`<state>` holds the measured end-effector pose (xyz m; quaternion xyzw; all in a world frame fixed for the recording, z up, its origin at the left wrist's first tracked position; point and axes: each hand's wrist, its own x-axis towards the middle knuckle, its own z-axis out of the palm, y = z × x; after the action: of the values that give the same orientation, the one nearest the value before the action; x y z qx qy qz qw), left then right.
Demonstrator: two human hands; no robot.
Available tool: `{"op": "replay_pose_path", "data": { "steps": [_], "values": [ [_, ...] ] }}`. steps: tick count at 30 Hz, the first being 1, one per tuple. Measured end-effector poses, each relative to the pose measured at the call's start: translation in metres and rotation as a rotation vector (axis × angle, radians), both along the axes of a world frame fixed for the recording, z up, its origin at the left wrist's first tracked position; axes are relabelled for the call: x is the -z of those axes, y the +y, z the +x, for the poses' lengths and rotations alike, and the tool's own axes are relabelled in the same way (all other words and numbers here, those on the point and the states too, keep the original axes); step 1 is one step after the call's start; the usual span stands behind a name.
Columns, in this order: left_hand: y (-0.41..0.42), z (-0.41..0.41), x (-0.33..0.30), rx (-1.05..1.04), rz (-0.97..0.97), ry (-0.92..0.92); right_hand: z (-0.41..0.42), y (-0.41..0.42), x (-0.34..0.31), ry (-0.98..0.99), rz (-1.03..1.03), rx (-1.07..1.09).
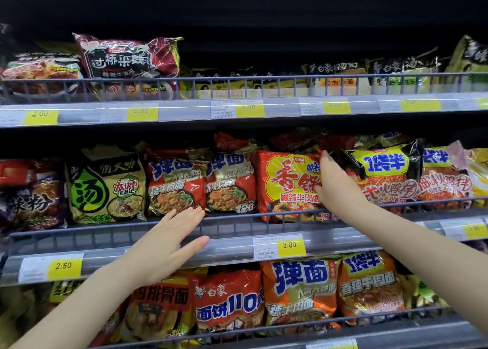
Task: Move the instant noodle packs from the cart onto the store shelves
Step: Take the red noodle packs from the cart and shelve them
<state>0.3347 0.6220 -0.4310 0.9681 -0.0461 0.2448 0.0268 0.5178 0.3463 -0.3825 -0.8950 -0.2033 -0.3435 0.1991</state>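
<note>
On the middle shelf (232, 245), your right hand (335, 184) rests on the right edge of the red-and-yellow noodle pack (287, 184); its fingers (325, 161) lie nearly straight, pressing, not gripping. The pack stands upright, long axis vertical, directly left of those fingertips and behind the wire rail (237, 220). Your left hand (169, 245) hovers flat and empty, fingers extended, lower and well to the left of the pack, so the right hand is nearer. Neighbouring packs crowd both sides, leaving little room; a push backward would probably seat it. No cart is visible.
</note>
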Motion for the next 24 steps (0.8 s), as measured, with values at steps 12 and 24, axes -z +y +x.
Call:
{"op": "replay_pose_path", "data": {
  "steps": [12,24],
  "values": [
    [0.005,0.002,0.008,-0.073,0.166,0.014,-0.030,0.023,0.029,-0.435,-0.421,-0.021],
    [0.052,-0.040,-0.003,-0.230,0.145,-0.004,-0.085,0.135,0.029,-0.452,-0.421,-0.396]
  ]
}}
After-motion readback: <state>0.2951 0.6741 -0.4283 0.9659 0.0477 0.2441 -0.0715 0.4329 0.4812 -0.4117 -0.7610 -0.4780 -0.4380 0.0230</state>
